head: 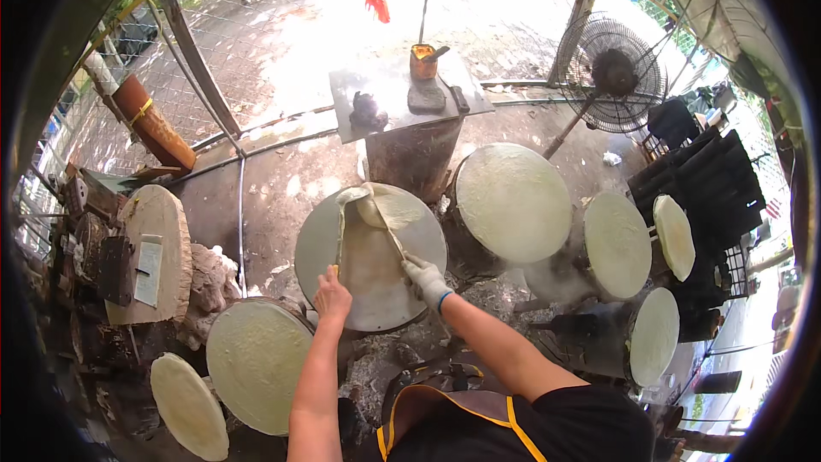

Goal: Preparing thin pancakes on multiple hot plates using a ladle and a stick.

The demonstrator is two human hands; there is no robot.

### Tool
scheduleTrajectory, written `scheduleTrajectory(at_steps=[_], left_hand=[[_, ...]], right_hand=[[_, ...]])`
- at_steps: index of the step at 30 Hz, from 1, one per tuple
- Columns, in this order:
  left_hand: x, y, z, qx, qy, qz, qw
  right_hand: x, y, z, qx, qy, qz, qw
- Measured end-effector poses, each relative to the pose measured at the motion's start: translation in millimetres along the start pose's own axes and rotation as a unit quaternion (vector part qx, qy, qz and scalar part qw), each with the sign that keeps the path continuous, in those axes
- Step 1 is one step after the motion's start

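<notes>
In front of me lies a round flat griddle (pixel 414 298), grey at its rim and brownish in the middle. Pale batter or dough (pixel 401 206) lies across its far part. My left hand (pixel 333 298), bare, grips the yellow handle of a long thin tool (pixel 340 231), whose far end is coated in batter. A white knitted glove with a blue cuff covers my right hand (pixel 424 279). It holds a second long thin tool (pixel 389 231), slanting up to the batter; its exact kind is unclear.
Steaming round griddles covered with pale batter stand at right (pixel 513 202) and left (pixel 256 366). Beyond mine, a metal-topped stand (pixel 391 96) carries an orange can (pixel 423 62). A pedestal fan (pixel 612 74) stands far right. A wood round (pixel 154 253) holds a paper sheet.
</notes>
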State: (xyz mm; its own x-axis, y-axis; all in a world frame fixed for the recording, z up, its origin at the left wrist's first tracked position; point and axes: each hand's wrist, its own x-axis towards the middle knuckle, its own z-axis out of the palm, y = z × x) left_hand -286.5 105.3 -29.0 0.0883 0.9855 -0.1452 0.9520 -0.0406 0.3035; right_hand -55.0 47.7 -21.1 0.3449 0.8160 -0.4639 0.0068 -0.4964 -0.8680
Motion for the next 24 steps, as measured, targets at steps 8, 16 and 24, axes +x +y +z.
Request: scheduleTrajectory(at_steps=[8,16,24], left_hand=[[-19.7,-45.6,-15.2,0.022,0.042,0.016,0.999],[-38.0,-76.7,-35.1,0.022,0.087,0.031,0.995],[-86.0,-107.7,-43.0,0.020,0.050,-0.035,0.998]], right_hand=[[8.9,28.4,16.4,-0.028,0.031,-0.012,0.999],[41.3,59.4,-0.3,-0.158,0.122,-0.270,0.942],[30.2,8.2,-24.5,-0.100,-0.029,-0.052,0.993]])
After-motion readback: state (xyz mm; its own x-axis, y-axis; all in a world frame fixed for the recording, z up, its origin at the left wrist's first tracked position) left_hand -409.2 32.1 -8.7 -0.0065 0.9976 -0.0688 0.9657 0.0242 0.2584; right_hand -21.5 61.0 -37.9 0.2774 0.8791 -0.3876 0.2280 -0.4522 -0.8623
